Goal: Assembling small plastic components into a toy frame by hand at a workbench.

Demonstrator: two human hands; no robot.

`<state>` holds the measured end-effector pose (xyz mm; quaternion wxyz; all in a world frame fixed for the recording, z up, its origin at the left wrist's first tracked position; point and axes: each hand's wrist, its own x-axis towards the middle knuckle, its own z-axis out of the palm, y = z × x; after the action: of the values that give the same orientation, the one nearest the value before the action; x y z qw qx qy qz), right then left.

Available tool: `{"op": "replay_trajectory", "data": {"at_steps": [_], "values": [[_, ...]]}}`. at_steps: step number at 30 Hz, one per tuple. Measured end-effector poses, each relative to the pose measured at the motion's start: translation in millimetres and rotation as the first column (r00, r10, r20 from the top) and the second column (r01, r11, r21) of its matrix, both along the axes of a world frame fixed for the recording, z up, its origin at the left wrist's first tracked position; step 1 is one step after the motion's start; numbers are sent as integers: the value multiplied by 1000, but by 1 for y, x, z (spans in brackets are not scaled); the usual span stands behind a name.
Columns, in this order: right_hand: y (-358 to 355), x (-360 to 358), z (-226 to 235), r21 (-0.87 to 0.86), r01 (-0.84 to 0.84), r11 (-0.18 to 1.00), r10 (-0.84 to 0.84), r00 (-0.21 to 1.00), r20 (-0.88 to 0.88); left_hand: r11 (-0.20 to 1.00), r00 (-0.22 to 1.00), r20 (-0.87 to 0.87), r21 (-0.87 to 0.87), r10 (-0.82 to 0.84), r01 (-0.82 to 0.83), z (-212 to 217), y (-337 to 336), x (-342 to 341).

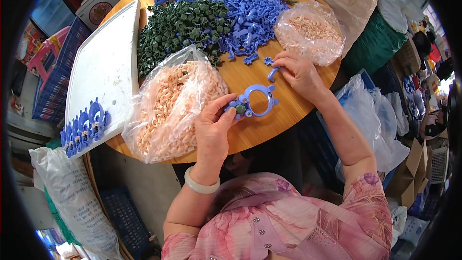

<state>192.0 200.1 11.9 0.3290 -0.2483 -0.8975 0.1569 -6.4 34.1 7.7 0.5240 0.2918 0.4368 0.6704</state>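
My left hand (215, 120) grips a blue plastic toy figure (260, 100) with a large ring, small round ears and a dark green piece set in its body. To its right, my right hand (299, 73) pinches a small curved blue plastic part (273, 74), held apart from the figure. Just beyond those fingers a small loose blue piece (268, 60) lies on the round wooden table (293, 103). Next to my left hand sits a clear plastic bag (168, 110) of small peach-coloured parts.
Dark green parts (180, 29) and blue parts (250, 21) are heaped at the table's far side. A second bag of peach parts (308, 31) lies right. Several blue figures (84, 127) stand on a white board (103, 67) at left. Boxes and plastic bags (368, 115) crowd the right.
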Motion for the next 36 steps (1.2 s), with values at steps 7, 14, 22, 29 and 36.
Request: {"op": "replay_trajectory", "data": {"at_steps": [7, 14, 22, 29, 36], "values": [[-27, 1, 10, 19, 121, 992, -122, 991, 55, 1000, 1000, -1, 10, -7, 7, 1, -2, 0], [-22, 1, 12, 157, -27, 987, 7, 992, 126, 1000, 1000, 25, 23, -19, 18, -1, -2, -2], [-33, 7, 2, 20, 161, 987, -161, 987, -5, 1000, 998, 53, 16, -23, 22, -1, -2, -2], [-52, 14, -2, -4, 297, 955, -297, 955, -7, 1000, 999, 31, 23, -8, 7, 0, -1, -1], [-49, 13, -7, -127, 93, 988, -104, 991, -81, 1000, 1000, 25, 10, -11, 11, 2, -1, 0]]}}
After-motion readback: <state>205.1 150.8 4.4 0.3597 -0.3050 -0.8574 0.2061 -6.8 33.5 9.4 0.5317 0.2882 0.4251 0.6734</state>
